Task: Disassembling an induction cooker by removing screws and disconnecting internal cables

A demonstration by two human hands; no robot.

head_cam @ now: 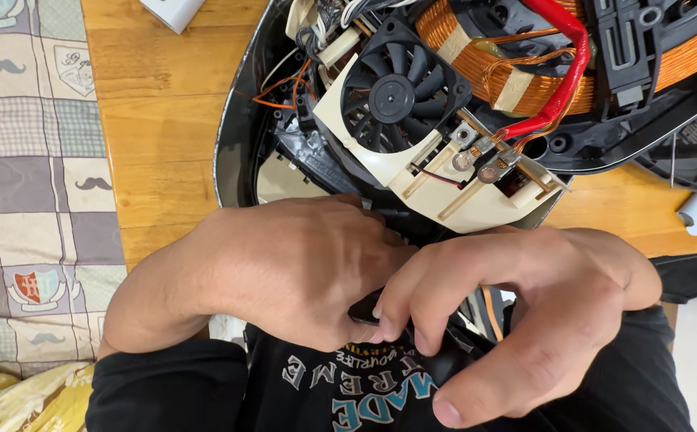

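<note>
While both hands gripped it, the opened appliance (412, 128) lay on the surface (164, 120), showing black fan (392, 96), copper coil (476, 56); left hand (284, 268) and right hand (516, 312) fingers (396, 308) clamped on its black edge.

An opened appliance (380, 120) is tilted on the wooden table, its near edge hidden under both hands. Inside are exposed a black fan (392, 96) in a cream bracket, a copper coil (476, 56), a red cable and thin orange wires. A small black part (364, 308) is pinched between the fingers.
</note>
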